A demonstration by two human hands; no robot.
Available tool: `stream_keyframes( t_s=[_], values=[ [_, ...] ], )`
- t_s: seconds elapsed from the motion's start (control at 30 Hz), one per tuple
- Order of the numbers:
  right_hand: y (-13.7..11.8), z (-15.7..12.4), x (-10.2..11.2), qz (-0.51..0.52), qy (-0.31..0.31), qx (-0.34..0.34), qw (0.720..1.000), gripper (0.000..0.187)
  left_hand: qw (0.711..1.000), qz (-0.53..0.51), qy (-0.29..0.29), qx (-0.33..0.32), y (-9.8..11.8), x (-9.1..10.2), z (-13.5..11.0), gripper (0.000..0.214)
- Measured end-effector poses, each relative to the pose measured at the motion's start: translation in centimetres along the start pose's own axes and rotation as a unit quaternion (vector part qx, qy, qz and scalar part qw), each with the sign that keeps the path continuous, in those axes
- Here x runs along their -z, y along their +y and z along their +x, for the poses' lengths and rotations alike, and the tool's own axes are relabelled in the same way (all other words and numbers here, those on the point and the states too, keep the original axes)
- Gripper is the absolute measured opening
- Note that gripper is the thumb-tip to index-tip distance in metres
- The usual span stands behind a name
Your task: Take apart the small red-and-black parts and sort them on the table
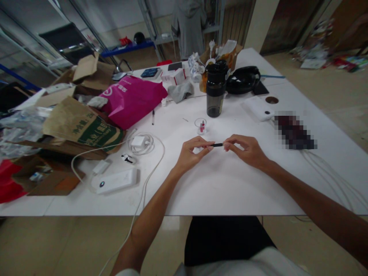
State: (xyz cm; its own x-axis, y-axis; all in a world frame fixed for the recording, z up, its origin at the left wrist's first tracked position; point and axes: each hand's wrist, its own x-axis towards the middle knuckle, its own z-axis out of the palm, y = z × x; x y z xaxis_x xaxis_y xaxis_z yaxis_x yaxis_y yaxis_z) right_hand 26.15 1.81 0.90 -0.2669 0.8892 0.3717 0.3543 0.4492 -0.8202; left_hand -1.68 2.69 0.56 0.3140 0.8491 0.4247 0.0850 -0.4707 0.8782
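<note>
Both of my hands meet over the middle of the white table (224, 184). My left hand (192, 153) pinches one end of a thin black stick-like object (217, 145), perhaps a pen. My right hand (246, 150) pinches its other end with fingers closed. The object lies level just above the tabletop. Just beyond my hands stands a small clear cup (200, 125) with something pink-red inside.
A dark bottle (215, 89) stands behind the cup. A white power bank (117, 181), charger and cables (140, 145) lie left. A pink bag (130, 99), brown paper bags (77, 126) and boxes crowd the far left. A black helmet-like object (243, 79) and white device (258, 108) sit right.
</note>
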Motion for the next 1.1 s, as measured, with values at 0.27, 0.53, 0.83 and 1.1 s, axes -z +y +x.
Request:
stream_keyframes(
  t_s=[0.27,0.53,0.83,1.1],
  values=[
    [0.3,0.2,0.0,0.03,0.027,0.059,0.997,0.031,1.0,-0.007,0.011,0.012,0.3,-0.1,0.0,0.027],
    [0.3,0.3,0.0,0.019,0.033,0.062,0.997,0.025,1.0,-0.02,0.013,0.007,0.2,-0.2,0.1,0.025],
    [-0.7,0.4,0.1,0.004,0.036,0.036,0.999,0.04,1.0,-0.023,0.015,0.009,0.3,-0.3,0.1,0.026],
    [-0.4,0.3,0.3,0.024,0.041,0.063,0.997,0.027,0.999,-0.03,0.021,0.021,-0.1,-0.5,0.0,0.026]
  ],
)
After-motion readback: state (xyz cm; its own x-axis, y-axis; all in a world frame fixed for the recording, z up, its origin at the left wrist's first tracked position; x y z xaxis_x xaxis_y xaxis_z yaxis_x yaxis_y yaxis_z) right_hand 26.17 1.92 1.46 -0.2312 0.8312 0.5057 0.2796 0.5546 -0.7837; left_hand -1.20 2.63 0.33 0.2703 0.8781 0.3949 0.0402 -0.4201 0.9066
